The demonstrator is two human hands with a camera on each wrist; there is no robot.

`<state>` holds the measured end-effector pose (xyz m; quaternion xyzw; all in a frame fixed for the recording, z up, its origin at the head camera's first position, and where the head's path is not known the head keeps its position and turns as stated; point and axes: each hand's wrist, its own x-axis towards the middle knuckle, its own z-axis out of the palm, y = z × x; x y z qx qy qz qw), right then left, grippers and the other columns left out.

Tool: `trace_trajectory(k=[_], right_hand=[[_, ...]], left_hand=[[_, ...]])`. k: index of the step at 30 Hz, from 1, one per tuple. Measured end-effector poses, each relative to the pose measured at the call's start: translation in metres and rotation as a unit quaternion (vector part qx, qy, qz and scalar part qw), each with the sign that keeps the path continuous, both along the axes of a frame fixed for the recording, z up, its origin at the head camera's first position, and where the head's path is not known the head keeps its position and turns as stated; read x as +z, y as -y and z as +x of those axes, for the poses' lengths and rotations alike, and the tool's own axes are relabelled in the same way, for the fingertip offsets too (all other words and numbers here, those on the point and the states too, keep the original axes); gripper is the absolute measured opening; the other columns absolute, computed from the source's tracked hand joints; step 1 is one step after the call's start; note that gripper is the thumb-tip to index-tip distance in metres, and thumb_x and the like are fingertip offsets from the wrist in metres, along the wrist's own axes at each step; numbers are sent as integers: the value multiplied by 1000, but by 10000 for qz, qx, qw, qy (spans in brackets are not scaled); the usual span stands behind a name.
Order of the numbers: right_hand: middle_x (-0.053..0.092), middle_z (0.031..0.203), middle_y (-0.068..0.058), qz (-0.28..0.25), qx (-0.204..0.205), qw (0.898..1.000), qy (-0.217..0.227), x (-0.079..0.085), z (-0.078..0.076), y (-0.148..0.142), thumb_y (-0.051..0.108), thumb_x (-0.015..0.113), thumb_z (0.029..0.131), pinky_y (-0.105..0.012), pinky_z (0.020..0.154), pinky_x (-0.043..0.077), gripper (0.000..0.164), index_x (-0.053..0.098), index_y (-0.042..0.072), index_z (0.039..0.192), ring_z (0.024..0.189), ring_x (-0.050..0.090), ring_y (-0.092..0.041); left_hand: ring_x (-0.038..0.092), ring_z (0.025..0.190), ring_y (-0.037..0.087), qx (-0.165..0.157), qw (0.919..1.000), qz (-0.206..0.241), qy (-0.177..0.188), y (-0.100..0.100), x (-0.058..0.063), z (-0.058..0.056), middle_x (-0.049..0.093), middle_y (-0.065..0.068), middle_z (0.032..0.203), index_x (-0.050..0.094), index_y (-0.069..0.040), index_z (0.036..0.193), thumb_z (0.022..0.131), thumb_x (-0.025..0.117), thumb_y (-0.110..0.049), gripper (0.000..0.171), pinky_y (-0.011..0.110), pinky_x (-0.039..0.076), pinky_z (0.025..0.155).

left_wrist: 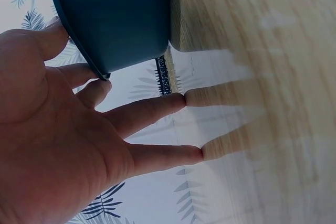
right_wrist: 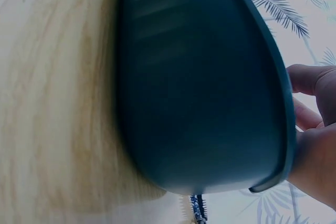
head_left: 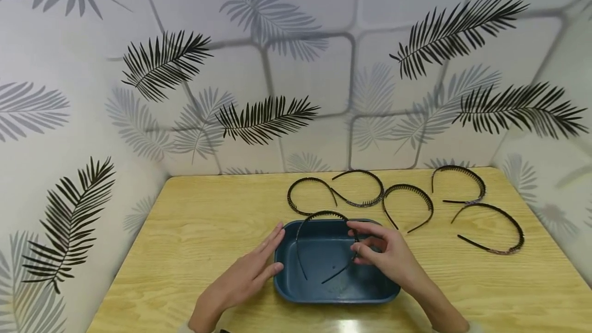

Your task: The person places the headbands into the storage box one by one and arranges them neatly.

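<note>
A dark blue plastic basin (head_left: 342,294) stands near the front of the wooden table. My right hand (head_left: 386,251) pinches one side of a thin black toothed headband (head_left: 325,213) over the basin, its two ends pointing down inside. My left hand (head_left: 247,276) lies against the basin's left side with fingers straight. In the left wrist view, fingertips (left_wrist: 176,98) of that hand reach down to the tabletop while others touch the basin's rim (left_wrist: 79,48). The right wrist view shows the basin's outer wall (right_wrist: 205,87), with the right hand (right_wrist: 317,98) partly hidden beyond its rim.
Several more black headbands lie behind and right of the basin, among them one at the back (head_left: 381,189), one in the middle (head_left: 430,204) and one at the far right (head_left: 520,233). A wall covering with leaf prints (head_left: 314,76) rises along the back edge of the table (head_left: 208,225).
</note>
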<state>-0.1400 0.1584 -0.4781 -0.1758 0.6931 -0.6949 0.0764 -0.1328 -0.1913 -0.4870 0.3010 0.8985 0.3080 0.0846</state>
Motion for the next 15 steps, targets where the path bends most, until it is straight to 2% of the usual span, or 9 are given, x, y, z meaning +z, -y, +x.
trace_trajectory(k=[5, 12, 15], right_hand=[[57, 129, -37, -48, 101, 9999, 117, -5, 1, 5, -12, 63, 95, -43, 76, 61, 47, 54, -12, 141, 96, 72, -21], [55, 130, -38, 23, 203, 9995, 225, -7, 1, 9, -10, 63, 96, -43, 77, 61, 48, 53, -12, 142, 99, 71, -29], [56, 129, -37, 75, 244, 9995, 185, -7, 1, 11, -10, 64, 96, -43, 76, 62, 48, 53, -12, 142, 98, 71, -29]], left_hand=[[18, 154, 17, -8, 10000, -1, -5, 0, -1, 1, 1, -11, 172, 11, -19, 167, 111, 43, -42, 69, 52, 31, 118], [19, 154, 20, -21, 10000, 5, 12, 0, 0, 0, 1, -9, 172, 11, -18, 167, 111, 45, -38, 68, 54, 33, 117], [19, 154, 20, -8, 10000, 10, 21, 1, 0, 0, 1, -9, 172, 11, -18, 167, 111, 45, -37, 68, 53, 33, 117]])
